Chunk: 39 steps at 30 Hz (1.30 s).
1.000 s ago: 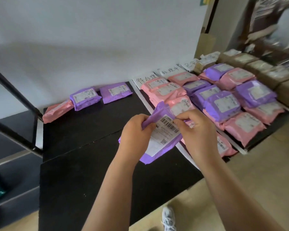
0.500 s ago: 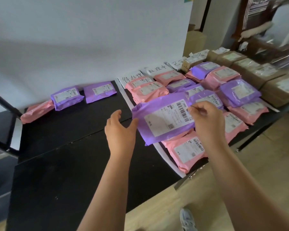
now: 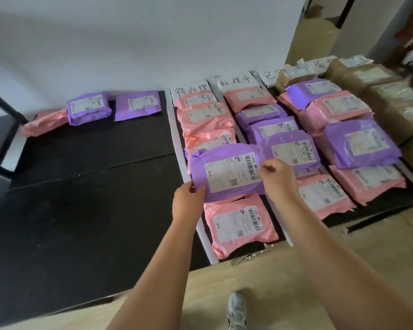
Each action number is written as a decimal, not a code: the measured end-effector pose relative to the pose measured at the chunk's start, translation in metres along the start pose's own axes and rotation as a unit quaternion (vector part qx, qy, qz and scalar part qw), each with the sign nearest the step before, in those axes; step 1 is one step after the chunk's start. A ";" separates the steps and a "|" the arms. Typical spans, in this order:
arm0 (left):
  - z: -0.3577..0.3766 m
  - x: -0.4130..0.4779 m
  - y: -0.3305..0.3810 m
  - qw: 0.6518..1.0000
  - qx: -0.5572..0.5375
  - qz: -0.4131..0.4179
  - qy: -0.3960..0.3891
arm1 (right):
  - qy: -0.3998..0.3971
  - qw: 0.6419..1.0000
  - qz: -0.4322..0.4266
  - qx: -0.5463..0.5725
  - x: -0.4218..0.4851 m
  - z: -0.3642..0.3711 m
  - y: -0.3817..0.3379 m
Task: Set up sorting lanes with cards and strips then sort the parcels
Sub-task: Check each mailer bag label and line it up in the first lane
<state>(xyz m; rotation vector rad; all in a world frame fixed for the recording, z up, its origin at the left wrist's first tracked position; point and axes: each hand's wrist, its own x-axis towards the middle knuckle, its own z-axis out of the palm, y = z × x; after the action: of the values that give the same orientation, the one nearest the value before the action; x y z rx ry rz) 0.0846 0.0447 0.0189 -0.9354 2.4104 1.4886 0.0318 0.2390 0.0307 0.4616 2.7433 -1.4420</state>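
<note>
left hand (image 3: 188, 201): fingers hidden under the held parcel (image 3: 227, 172); only the thumb shows on top.
right hand (image 3: 278, 177): fingertips curled out of sight at that parcel's right edge.
pink parcel (image 3: 208, 139): near part covered by the held parcel.
third card (image 3: 268, 76): last characters hidden behind a small box (image 3: 293, 77).
fourth card (image 3: 320, 64): blurred and partly covered, unreadable.
brown boxes (image 3: 377, 77): blurred; the row is cut off by the right edge.
parcel labels: print too small to read.
shoe (image 3: 236, 310): heel cut off by the bottom edge.
frame (image 3: 7, 104): runs out past the left edge.
</note>
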 end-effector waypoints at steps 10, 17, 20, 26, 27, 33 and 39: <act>0.029 0.015 0.000 0.994 0.069 -0.050 -0.075 | -0.157 0.983 -0.010 -0.092 0.025 0.020 0.031; 0.026 0.010 -0.001 0.995 0.051 -0.023 -0.079 | -0.161 0.983 -0.019 -0.089 0.023 0.020 0.027; 0.020 0.014 0.000 0.998 0.041 -0.032 -0.045 | -0.133 0.988 -0.039 -0.067 0.022 0.018 0.015; -0.011 0.016 0.002 0.998 0.048 -0.016 0.038 | -0.120 0.989 -0.068 -0.048 0.009 0.029 -0.022; -0.019 0.016 0.000 0.998 0.042 -0.019 0.047 | -0.125 0.988 -0.074 -0.047 0.005 0.034 -0.028; -0.079 0.027 -0.011 0.997 0.035 -0.023 0.066 | -0.145 0.983 -0.104 -0.042 -0.019 0.082 -0.070; -0.164 0.063 -0.022 0.998 0.022 0.030 0.052 | -0.137 0.981 -0.123 -0.055 -0.036 0.150 -0.127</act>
<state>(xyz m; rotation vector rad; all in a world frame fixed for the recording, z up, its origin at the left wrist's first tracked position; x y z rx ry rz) 0.0776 -0.1286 0.0551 -0.9624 2.5554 1.4351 0.0140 0.0410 0.0521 -0.0808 2.7053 -1.2715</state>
